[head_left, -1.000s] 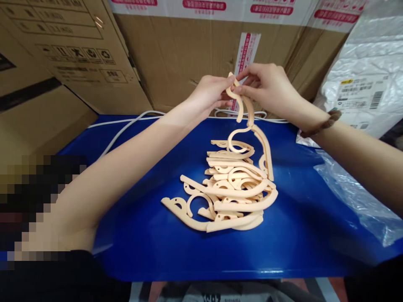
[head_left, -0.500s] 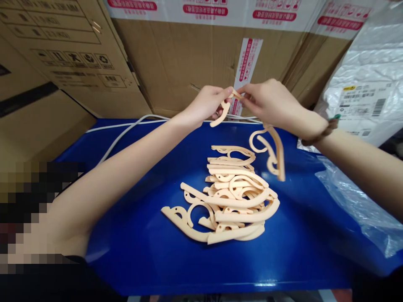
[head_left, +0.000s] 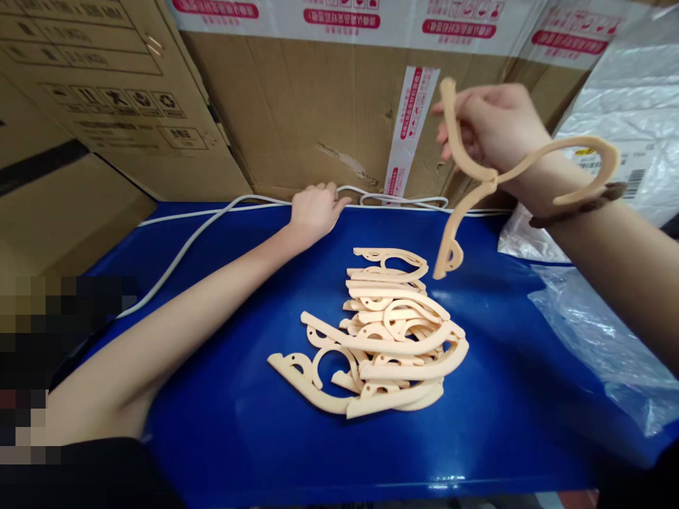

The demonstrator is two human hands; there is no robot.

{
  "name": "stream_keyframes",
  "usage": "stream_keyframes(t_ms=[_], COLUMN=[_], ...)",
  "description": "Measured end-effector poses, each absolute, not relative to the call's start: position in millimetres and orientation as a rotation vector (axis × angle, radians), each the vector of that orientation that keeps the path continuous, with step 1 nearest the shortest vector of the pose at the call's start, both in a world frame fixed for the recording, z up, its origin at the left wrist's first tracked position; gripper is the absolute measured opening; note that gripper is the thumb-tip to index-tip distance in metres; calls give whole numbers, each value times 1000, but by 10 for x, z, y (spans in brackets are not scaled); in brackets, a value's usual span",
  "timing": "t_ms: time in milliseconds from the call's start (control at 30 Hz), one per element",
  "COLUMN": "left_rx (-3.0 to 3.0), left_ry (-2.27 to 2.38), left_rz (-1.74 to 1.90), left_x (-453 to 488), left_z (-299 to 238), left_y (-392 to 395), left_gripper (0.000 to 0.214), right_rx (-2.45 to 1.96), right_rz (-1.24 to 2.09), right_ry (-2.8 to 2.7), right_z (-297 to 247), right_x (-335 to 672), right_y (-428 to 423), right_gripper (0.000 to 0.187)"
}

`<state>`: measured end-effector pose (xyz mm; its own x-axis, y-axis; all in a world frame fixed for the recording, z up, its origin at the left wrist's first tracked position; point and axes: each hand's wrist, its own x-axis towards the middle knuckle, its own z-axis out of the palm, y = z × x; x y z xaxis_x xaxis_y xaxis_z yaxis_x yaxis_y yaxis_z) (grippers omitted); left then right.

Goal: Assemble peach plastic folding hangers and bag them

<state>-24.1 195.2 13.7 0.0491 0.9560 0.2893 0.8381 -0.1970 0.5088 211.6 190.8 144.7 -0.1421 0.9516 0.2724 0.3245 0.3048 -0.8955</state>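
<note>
My right hand [head_left: 491,124] is raised at the upper right, its fingers closed round one arm of a beige folding hanger [head_left: 474,166]. This hanger is spread out from its hinge: one arm points up, the other hangs down, and its curved hook passes in front of my wrist. My left hand [head_left: 314,214] rests at the far edge of the blue table, beside the white cable, thumb held apart. Its fingertips are partly hidden, and I see nothing in it. Between my arms lies a pile of similar beige hangers [head_left: 406,346], mostly folded and overlapping.
Cardboard boxes [head_left: 286,106] stand along the back of the blue table [head_left: 238,445]. A white cable [head_left: 185,254] runs along the far edge and down the left. Clear plastic wrap [head_left: 610,346] lies at right, below a white parcel bag [head_left: 583,120].
My left hand has let go of the hanger and dropped to the table's far edge. My right hand has moved up and right with the hanger, whose arms are now spread.
</note>
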Motion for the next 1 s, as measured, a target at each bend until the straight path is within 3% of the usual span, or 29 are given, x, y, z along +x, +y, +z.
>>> stream_keyframes(t_ms=[133,200,267,333,433,567,667,1000], left_rx=[1809,1560,1358,1249,1245,1258,1211,999], left_ry=[1220,942,815,762,736,699,751,710], left_rz=[948,934,1015,1072,1005,878,922,843], left_x=[118,249,287,259,225,326,390,431], left_z=[382,534,642,686,665,630,649,607], left_y=[1779,1692,1628,1593,1575,1562,1558,1515], left_gripper=[57,52,34,14,6,5,7,31], right_rx=[-1003,-969,-997,-1050,-1204,-1465,-1496,-1530], right_rz=[719,686,640,587,277,-323,-399,-496], right_ry=[-1406,-1375,-1497,-1666,-2049,-2410,-2411,-2578], right_z=[1456,1394,1317,1254,1208,1177,1133,897], right_x=[2023,2063,2151,2246,2307,2205,2132,2156], right_y=[1845,1803,1744,1678,1606,1567,1545,1622], right_gripper=[15,14,19,23,7,32,43,40])
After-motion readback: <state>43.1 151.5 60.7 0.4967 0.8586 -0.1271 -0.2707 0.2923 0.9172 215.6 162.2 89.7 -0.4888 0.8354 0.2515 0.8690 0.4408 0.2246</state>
